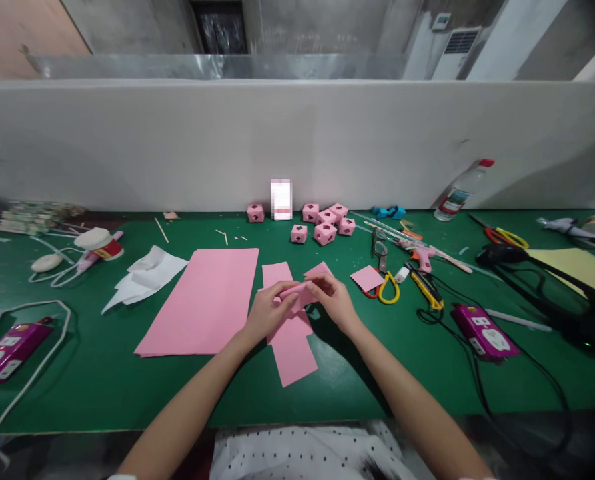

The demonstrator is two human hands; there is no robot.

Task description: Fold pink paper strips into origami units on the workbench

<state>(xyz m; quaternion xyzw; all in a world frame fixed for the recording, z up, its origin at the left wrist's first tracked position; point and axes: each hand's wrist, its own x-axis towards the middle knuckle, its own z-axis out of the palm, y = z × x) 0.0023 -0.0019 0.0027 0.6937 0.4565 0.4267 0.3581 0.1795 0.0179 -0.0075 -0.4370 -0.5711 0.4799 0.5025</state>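
Observation:
Between my left hand (270, 309) and my right hand (333, 300) is a small piece of pink paper (300, 294), which looks partly folded. Fingers of both hands are closed on its edges. Under and around the hands lie several loose pink paper pieces (294, 360), overlapping on the green table. Left of my left hand rests a stack of large pink sheets (207, 300). To the right of my right hand, a pink paper square (367, 278) partly covers scissors with red and yellow handles (389, 289).
Several folded pink paper cubes (324, 233) stand near the white partition (202, 147), around a phone-like bright screen (281, 200). On the right are a cutter (430, 291), glue gun (424, 257), purple power strip (484, 331) and bottle (460, 193). Crumpled white paper (147, 275) lies left.

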